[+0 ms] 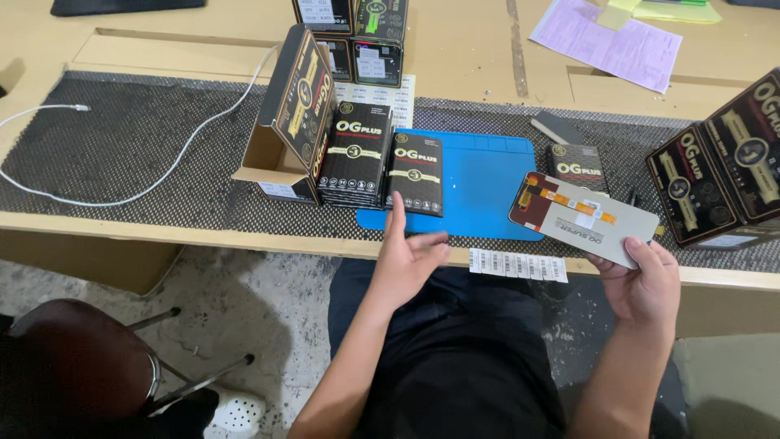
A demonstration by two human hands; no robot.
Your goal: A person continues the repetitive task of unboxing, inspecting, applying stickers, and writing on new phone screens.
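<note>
Right hand grips phone screen panel, long axis left-right, slightly tilted | left hand loosely open, fingertip on black box | open carton beyond, contents unclear.

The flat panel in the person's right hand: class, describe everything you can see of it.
The flat panel is a thin grey rectangle with rounded corners, its back facing up, showing an orange flex strip and a reddish patch at its left end. The right hand pinches its lower right corner, holding it tilted above the desk edge, partly over the blue mat.

Right hand gripping a grey screen panel, left hand beside the blue mat.
</note>
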